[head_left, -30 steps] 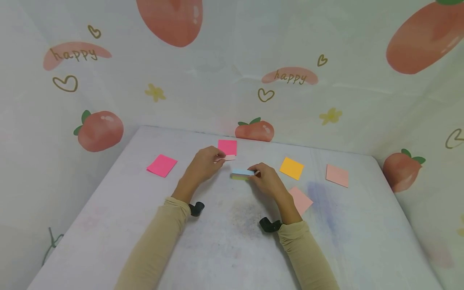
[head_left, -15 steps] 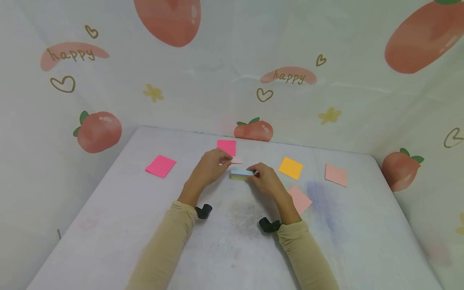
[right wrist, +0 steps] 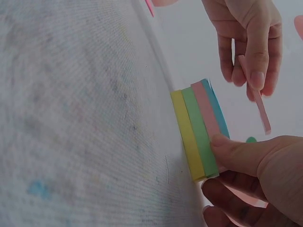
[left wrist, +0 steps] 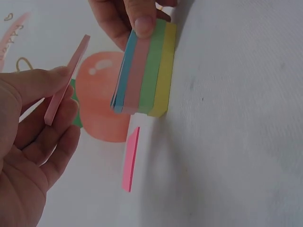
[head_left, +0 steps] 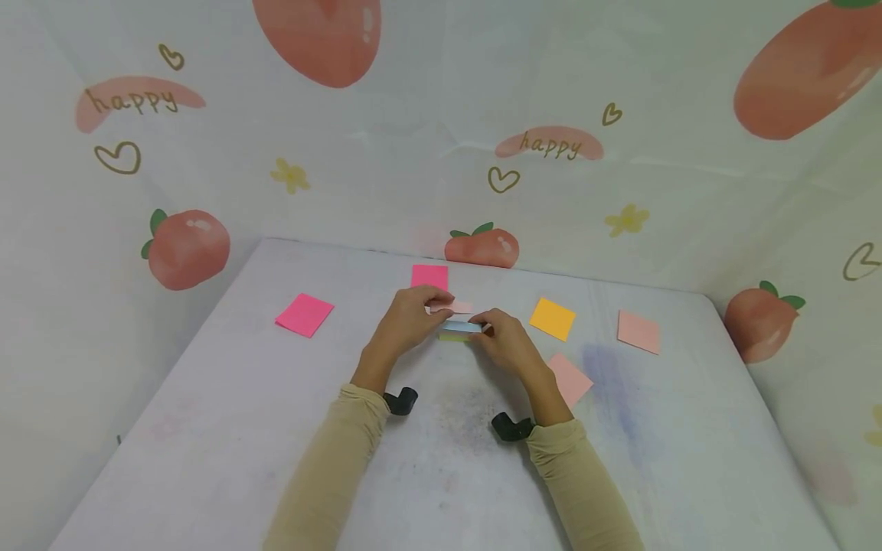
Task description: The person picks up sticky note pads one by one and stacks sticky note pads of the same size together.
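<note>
Between thumb and fingers, my left hand point(head_left: 409, 321) pinches a thin light pink sticky note pad point(left wrist: 57, 101), seen edge-on in both wrist views. My right hand point(head_left: 508, 342) grips one end of a stack of sticky note pads point(left wrist: 149, 80), its layers blue, pink, green and yellow. The yellow layer is lowest, close over the table, and blue is on top. In the head view the pink pad hovers just behind and above the stack. Sheets at the blue layer's edge fan slightly apart.
On the white-covered table point(head_left: 441, 467) lie hot pink sticky note pads at the back point(head_left: 430, 275) and left point(head_left: 305, 314). An orange pad point(head_left: 553, 318) and light pink pads point(head_left: 638, 331) sit to the right, one beside my right wrist. A fruit-printed cloth point(head_left: 386, 153) hangs behind.
My left hand has moved right and slightly toward me, bringing the light pink pad over near the stack. The right hand and stack have stayed nearly in place.
</note>
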A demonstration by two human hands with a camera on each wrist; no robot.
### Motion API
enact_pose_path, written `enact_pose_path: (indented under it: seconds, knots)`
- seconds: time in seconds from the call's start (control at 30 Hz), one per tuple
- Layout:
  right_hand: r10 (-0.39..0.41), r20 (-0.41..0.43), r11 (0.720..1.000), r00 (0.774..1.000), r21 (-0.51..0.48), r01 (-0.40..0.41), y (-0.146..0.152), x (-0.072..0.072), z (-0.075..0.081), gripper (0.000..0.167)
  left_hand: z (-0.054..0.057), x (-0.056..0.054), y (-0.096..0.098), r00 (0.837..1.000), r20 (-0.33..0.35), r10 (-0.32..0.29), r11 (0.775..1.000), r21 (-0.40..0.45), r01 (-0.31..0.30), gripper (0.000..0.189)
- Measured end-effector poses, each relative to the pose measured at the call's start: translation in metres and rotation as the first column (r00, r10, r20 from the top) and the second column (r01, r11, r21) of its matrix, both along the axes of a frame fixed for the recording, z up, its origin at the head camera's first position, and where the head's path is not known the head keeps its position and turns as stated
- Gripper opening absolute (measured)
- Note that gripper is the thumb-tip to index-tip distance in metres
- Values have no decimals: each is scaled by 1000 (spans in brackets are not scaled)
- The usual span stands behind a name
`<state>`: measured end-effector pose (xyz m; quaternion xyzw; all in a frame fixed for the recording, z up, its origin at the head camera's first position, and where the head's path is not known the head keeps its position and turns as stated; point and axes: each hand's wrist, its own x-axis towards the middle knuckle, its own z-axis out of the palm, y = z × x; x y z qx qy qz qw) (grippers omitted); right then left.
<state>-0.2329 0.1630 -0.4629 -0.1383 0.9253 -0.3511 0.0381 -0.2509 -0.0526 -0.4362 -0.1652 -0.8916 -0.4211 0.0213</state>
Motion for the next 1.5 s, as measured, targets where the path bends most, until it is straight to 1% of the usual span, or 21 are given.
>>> enact_pose_path:
  seconds: [0.13,0.33,0.53,0.73,0.83,0.93,1.0,1.13,1.3,1.5]
  knots:
    - [-1,-5,1000,1000,5,1,0,-1,-1,31,-2,-1,2,1000,19,-6,998,58,5,26]
    - [-1,-6,1000,1000,1,1,0,-1,-1,31,-8,-3,4,1000,25,4,994,109,-6,25]
    - [1,12,1000,1000,-18,-1,1,-1,0,31,-12,-3,5,998,67,11,993,119,-19,25]
    - [8,51,999,999,-41,-5,3,-2,0,36,-12,-1,3,998,68,-2,992,127,-6,26]
    - [-3,72,999,997,-43,6,5,-2,3,40,-11,-1,2,998,65,-6,992,128,-2,25]
    - [-23,71,998,997,-48,27,8,-1,8,43,-13,-2,2,998,69,-9,993,122,0,25]
    - [-31,51,998,998,-57,34,9,0,11,44,-14,-3,2,997,71,-10,993,120,2,25]
    - [-16,-29,997,999,-71,14,9,1,16,44,-15,-4,2,998,64,-13,993,121,5,25]
    - [20,-134,998,991,-61,-29,4,0,15,42,-17,-4,3,997,70,-26,993,115,18,26]
    - [24,-189,999,982,-33,-31,-3,1,12,36,-15,-2,4,996,72,-43,993,117,34,27]
